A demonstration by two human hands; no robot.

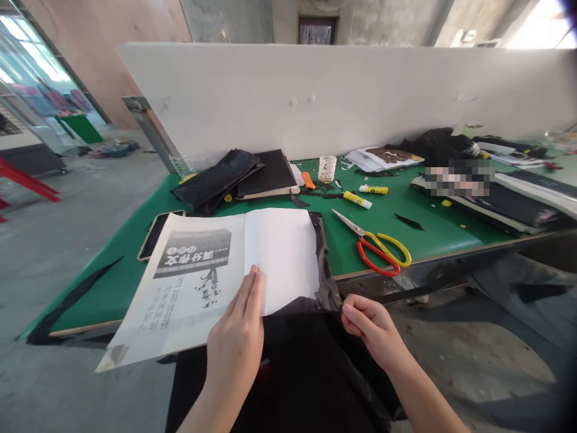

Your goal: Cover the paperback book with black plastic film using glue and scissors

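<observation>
A book (pixel 157 258) lies opened near the table's front edge, a grey printed page on its left side. To the right is a blank white board or page (pixel 288 252). Black sheet material (pixel 328 279) runs around that blank part's right and lower edges, wrinkled at the corner. My left hand (pixel 238 331) rests flat on the book near the fold, fingers stretched out. At the lower right corner my right hand (pixel 372 328) is closed, pinching the black sheet between thumb and fingers. Scissors (pixel 374 243) with red and yellow handles lie right of the book.
Two glue sticks (pixel 358 200), a small cup (pixel 327 169), an orange piece (pixel 308 180) and black scraps lie behind the book. Black-covered books (pixel 268 174) stand back left. A phone (pixel 160 234) is partly under the page. A white partition (pixel 315 102) bounds the green table (pixel 103 252).
</observation>
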